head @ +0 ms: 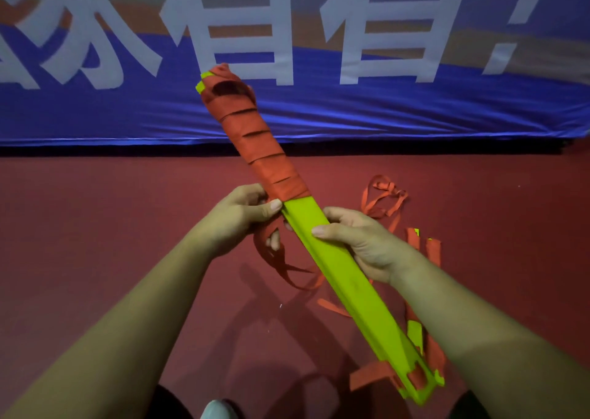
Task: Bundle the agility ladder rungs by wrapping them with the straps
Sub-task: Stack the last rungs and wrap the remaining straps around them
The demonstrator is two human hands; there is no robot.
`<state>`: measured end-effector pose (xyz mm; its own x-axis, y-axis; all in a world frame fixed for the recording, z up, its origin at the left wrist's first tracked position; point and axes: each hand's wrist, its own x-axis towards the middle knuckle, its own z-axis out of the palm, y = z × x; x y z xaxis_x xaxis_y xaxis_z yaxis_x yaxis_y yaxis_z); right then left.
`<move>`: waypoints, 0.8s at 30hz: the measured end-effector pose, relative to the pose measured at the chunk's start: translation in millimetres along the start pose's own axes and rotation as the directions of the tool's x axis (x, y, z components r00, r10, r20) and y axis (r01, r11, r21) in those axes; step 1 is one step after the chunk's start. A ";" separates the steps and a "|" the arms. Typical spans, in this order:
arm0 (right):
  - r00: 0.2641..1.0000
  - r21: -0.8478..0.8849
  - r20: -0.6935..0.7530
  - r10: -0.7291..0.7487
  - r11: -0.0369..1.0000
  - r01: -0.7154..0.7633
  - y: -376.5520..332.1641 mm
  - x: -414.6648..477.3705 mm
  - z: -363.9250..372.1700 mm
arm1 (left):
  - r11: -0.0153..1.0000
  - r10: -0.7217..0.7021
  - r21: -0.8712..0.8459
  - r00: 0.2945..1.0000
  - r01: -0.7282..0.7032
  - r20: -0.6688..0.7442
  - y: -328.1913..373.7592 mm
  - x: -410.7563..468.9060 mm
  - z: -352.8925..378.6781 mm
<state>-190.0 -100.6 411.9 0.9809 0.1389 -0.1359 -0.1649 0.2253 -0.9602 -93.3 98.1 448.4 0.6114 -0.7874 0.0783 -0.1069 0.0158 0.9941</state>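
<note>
Rung stack (335,259) approx half wrapped, orange strap (255,137) covers far end. Left hand (242,217) pinches strap at wrap edge; right hand (354,243) clasps bare rungs. Near half + loose strap left.

a stack of lime green ladder rungs (344,275) slants from near right to far left, its far half wound in an orange strap (255,137). the left hand (239,215) pinches the strap at the wrap's near edge; the right hand (354,236) grips the bare rungs. loose strap (383,198) lies on the red floor (95,227) before a blue banner (415,112).
</note>
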 end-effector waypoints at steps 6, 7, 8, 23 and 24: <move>0.995 0.221 0.024 -0.095 0.971 0.087 -9.8 -11.4 3.7 | 0.872 -0.179 0.454 0.983 0.182 -0.051 3.4 -1.0 -18.2; 0.994 0.239 0.012 -0.109 0.966 0.103 -10.8 -11.6 5.1 | 0.816 -0.190 0.543 0.979 0.198 -0.072 2.3 -0.9 -20.7; 0.993 0.238 -0.016 -0.116 0.964 0.117 -11.2 -10.6 6.4 | 0.800 -0.188 0.565 0.979 0.200 -0.080 1.5 -0.8 -22.5; 0.908 -0.651 -0.217 -0.359 0.746 0.140 10.8 8.2 -5.6 | 0.890 -0.068 0.357 0.858 0.282 -0.509 -16.9 18.3 33.0; 0.906 -0.668 -0.215 -0.365 0.732 0.136 10.9 8.4 -5.6 | 0.914 -0.090 0.297 0.851 0.277 -0.517 -20.4 18.7 32.5</move>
<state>-183.0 -102.3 398.9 0.9709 -0.1639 0.1747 0.0815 -0.4599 -0.8842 -105.2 63.0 427.2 0.9356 -0.3527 0.0155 -0.1609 -0.3870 0.9079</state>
